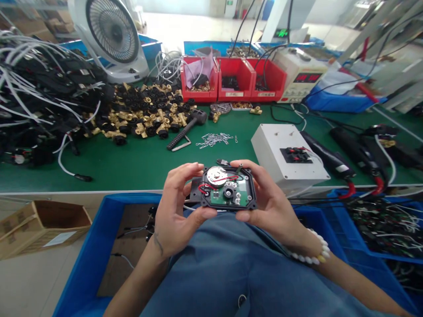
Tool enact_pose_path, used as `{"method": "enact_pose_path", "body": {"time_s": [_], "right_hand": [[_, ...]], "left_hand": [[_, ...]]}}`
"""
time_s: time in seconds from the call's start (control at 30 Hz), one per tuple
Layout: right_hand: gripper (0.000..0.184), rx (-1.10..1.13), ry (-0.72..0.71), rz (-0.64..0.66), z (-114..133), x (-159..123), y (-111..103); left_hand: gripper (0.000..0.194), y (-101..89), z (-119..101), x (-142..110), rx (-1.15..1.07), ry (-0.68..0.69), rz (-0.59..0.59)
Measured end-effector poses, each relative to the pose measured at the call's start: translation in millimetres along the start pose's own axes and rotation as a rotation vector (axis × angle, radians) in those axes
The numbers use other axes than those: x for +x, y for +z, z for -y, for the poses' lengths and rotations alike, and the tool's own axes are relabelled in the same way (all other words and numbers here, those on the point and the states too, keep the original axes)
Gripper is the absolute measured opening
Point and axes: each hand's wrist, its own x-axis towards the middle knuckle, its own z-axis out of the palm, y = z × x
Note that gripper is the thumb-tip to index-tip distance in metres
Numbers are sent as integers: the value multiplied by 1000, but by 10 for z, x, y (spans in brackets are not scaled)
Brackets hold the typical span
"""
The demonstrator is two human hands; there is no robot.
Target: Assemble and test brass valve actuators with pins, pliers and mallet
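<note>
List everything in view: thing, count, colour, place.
Open plastic housing with circuit board: one, black and green, front centre
Flat tabletop: one, green, centre
Hammer-shaped tool: one, black, centre
Bent rod: one, silver, near tool
Wire clips: many, silver, centre
Brass fittings: many, gold and black, left
Cabled units: many, black and white, far left
Round fan: one, white, back left
Open plastic bins: three, red, back
Digital instrument: one, cream, back right
Terminal box: one, light grey, right
Plastic tubs: several, blue, around tabletop
Cardboard box: one, brown, lower left
Cloth garment: one, blue, bottom
Left hand and right hand: two, bare, gripping housing
</note>
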Motion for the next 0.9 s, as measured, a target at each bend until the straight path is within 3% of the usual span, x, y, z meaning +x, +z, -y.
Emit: {"method": "enact_pose_path", "body": {"time_s": [0.13, 0.63, 0.73, 0.9], "right_hand": [[64, 112, -3, 3, 30, -15, 22], [64, 135, -39, 11, 27, -35, 17], [67, 128, 49, -21, -27, 3, 24], [75, 171, 374, -44, -328, 222, 39]], "left_hand": [[53, -40, -45, 26, 22, 93, 34], [55, -101, -15, -30, 21, 96, 74], [55, -77, 28, -15, 17, 34, 92], [46, -28, 244, 98, 157, -265, 130]]}}
